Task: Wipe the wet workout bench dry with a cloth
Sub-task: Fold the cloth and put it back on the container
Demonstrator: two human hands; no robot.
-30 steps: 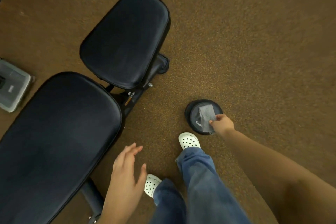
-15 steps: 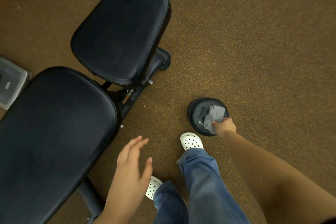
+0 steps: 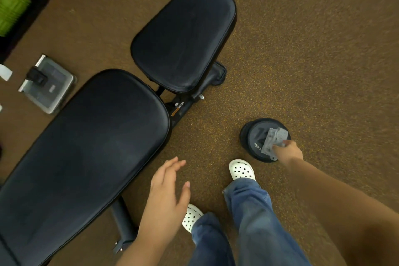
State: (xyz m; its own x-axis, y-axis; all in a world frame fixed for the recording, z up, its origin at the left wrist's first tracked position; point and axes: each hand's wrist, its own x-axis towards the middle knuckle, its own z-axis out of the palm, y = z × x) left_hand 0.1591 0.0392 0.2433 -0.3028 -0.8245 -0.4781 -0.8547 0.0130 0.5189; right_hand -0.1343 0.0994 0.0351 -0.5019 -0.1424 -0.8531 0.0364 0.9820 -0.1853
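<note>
The grey cloth (image 3: 275, 141) lies bunched on a dark round weight (image 3: 251, 138) on the floor, to the person's right. The right hand (image 3: 288, 151) is grasping its near edge, fingers curled into the fabric. The workout bench (image 3: 86, 147) stands well apart to the left, its long pad and smaller seat pad (image 3: 183, 36) both bare. The pads show only a dull sheen, so I cannot tell where they are wet. I judge that no wiping has begun and the whole surface is left to do. The left hand (image 3: 167, 192) hovers released, fingers spread, near the long pad's edge, holding nothing. Open brown floor lies between weight and bench, where the person's white clogs (image 3: 241, 169) stand. A grey box (image 3: 46, 84) sits close on the bench's far side.
</note>
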